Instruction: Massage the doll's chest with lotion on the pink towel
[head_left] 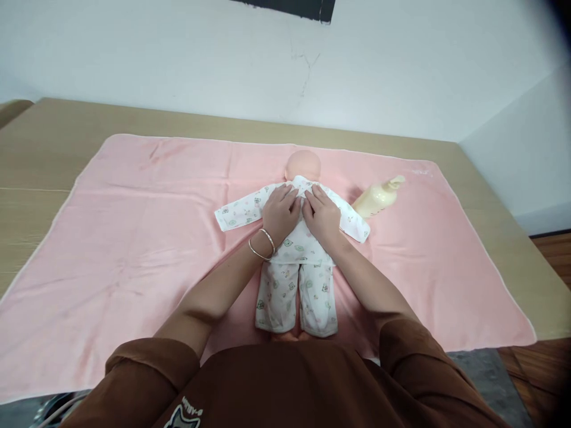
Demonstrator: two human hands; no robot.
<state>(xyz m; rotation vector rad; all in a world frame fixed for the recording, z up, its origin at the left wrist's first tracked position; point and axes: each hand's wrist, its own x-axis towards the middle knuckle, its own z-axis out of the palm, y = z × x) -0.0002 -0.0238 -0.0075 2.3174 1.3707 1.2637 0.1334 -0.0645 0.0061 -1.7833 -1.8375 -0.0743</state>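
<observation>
Brown fabric fills the bottom of the view: the T-shirt [285, 380] of a person looking down at their own arms, its sleeves short and cuffed, with a small printed emblem [182, 417] at the lower left. Both bare forearms reach forward to a baby doll [300, 246], which lies stretched out, apparently face down, in the middle of a pink blanket [143, 261], its bald head [303, 163] pointing away from the person and its feet toward them. The left hand [282, 215] and the right hand [322, 218] rest side by side, palms down, on the upper part of the doll's body, just below the collar. The fingers of both hands are slightly spread and lightly bent, pointing toward the head; the thumbs angle inward with a narrow gap between them, and neither hand pinches anything. A silvery bangle [270, 239] circles the left wrist. The doll wears a white long-sleeved top [294, 244] and matching trousers [277, 297], both dotted with small green and pink motifs, and its sleeves stretch out to either side. Just beside the right sleeve, a cream-coloured pump bottle [377, 199] lies tipped over on the blanket, nozzle toward the upper right. The blanket covers most of a light wooden tabletop [44, 148], and behind it stands a white wall [178, 65].
</observation>
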